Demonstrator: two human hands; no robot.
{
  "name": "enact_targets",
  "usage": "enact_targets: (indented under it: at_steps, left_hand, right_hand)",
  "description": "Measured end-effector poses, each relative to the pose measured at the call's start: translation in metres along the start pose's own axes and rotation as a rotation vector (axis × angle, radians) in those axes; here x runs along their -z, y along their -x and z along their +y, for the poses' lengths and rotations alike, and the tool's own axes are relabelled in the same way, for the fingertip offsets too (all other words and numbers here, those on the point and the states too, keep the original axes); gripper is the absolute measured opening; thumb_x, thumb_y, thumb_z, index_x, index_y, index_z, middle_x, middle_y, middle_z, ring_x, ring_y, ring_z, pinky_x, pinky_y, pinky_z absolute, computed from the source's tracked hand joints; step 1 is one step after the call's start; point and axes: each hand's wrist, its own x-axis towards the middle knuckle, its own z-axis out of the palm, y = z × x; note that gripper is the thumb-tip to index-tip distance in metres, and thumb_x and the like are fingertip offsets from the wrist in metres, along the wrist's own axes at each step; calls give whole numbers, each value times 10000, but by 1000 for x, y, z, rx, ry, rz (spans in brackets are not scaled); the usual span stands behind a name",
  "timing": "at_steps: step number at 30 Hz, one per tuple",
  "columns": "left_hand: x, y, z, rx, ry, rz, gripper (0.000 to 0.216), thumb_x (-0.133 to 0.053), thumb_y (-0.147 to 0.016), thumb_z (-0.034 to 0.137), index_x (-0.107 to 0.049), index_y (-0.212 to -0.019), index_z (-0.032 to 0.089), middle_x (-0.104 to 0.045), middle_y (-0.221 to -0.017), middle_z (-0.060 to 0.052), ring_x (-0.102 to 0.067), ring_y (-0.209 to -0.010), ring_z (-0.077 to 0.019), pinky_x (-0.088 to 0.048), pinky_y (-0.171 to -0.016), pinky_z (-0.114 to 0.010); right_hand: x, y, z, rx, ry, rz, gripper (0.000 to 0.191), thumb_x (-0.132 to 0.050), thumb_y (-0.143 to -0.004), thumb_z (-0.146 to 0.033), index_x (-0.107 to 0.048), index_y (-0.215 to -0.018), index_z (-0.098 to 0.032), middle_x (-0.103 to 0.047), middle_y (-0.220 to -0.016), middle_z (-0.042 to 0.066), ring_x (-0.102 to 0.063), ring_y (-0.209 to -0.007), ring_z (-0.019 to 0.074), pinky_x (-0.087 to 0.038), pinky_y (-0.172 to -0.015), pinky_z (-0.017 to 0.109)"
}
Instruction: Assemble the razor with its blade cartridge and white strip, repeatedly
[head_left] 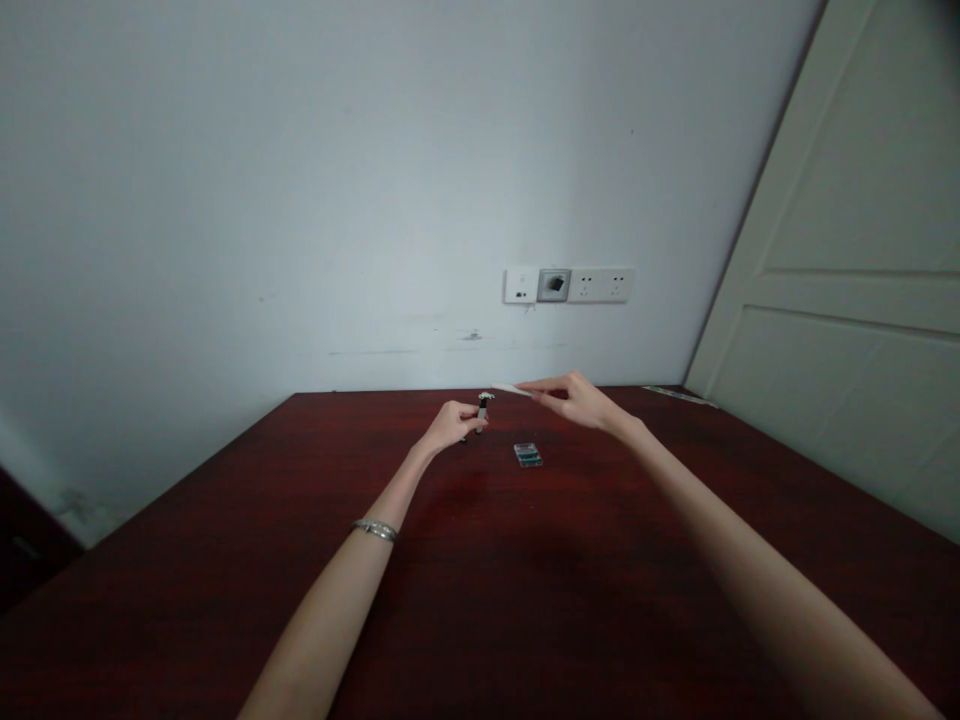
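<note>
My left hand [453, 424] is closed, with thumb and fingers pinching a small upright tool [482, 412]. It has a grey and black handle and a wider, whitish head on top, a bit like a razor; its exact kind is too small to make out. Just to the right, my right hand [574, 398] pinches a thin, flat white stick [511, 389]. The stick's left end points toward the tool's head, slightly above it; whether they touch I cannot tell. A small clear case [528, 455] with a blue-green band lies on the table below and between my hands.
The dark red wooden table [480, 600] runs back to a pale wall [300, 200] with sockets [600, 285]. Some small dark thing [463, 440] lies by my left fingers. A flat strip [679, 396] lies at the far right edge, near a white panelled door [847, 290].
</note>
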Motion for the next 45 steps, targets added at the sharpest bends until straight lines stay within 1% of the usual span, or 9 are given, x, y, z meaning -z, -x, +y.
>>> enact_targets:
  at_steps: [5, 11, 17, 20, 23, 26, 30, 38, 45]
  left_hand:
    - [0, 1, 1, -24, -21, -15, 184, -580, -706, 254, -683, -736, 105, -668, -697, -37, -600, -655, -142, -435, -609, -220]
    - [10, 0, 0, -66, -26, 58, 187, -592, -696, 256, -682, -743, 98, -676, -726, -47, -611, -697, -152, -450, -694, -243]
    - [6, 1, 4, -40, -49, 14, 174, -575, -703, 243, -673, -730, 102, -664, -689, -32, -596, -641, -142, -447, -639, -233]
    - [5, 3, 9, -47, -91, -8, 182, -559, -719, 247, -666, -695, 102, -656, -656, -30, -586, -608, -131, -438, -588, -213]
    - [4, 4, 15, -22, -62, -48, 187, -552, -728, 243, -659, -666, 103, -662, -655, -43, -596, -607, -125, -442, -560, -197]
    - [3, 5, 18, 56, 41, -90, 199, -570, -732, 265, -661, -689, 93, -676, -677, -73, -617, -611, -128, -461, -540, -194]
    - [2, 4, 15, 110, 166, -76, 247, -618, -713, 318, -654, -725, 74, -687, -732, -115, -648, -639, -157, -504, -555, -230]
    - [1, 6, 20, 146, 198, -83, 256, -635, -708, 320, -661, -733, 66, -687, -704, -111, -650, -624, -151, -506, -549, -217]
    - [3, 8, 22, 136, 247, -83, 281, -660, -682, 339, -654, -722, 61, -686, -730, -127, -655, -645, -167, -516, -572, -247]
  right_hand:
    - [-9, 1, -6, 31, 7, 10, 365, -460, -839, -360, -634, -1134, -235, -601, -575, -27, -399, -458, 96, -303, -480, 217]
    - [-2, 7, 5, -15, 102, 4, 345, -467, -831, -328, -649, -1109, -236, -605, -554, -26, -434, -460, 105, -328, -502, 225]
    - [-9, 8, -4, 8, 32, 55, 353, -452, -849, -358, -634, -1130, -247, -711, -788, 9, -549, -557, 143, -383, -532, 239]
    - [-19, 7, -12, 50, 52, 65, 332, -459, -852, -358, -628, -1130, -289, -712, -918, 5, -592, -610, 156, -401, -552, 242]
    - [-24, 7, -10, 60, 80, 113, 317, -481, -846, -341, -628, -1125, -306, -690, -1009, 14, -631, -696, 173, -431, -603, 249]
    - [-23, 9, 1, 27, 123, 165, 312, -493, -840, -338, -627, -1121, -314, -686, -1015, 15, -650, -768, 193, -449, -635, 260]
    - [-21, 10, 11, -23, 174, 219, 307, -493, -839, -335, -632, -1112, -314, -684, -1017, 24, -657, -786, 203, -455, -632, 267]
    - [-37, 3, -4, 5, 172, 217, 319, -466, -861, -345, -601, -1150, -338, -670, -1053, 12, -659, -828, 209, -461, -638, 267]
    - [-37, 6, 20, -58, 14, 292, 317, -494, -832, -351, -637, -1110, -299, -670, -1058, 30, -639, -900, 234, -483, -706, 304]
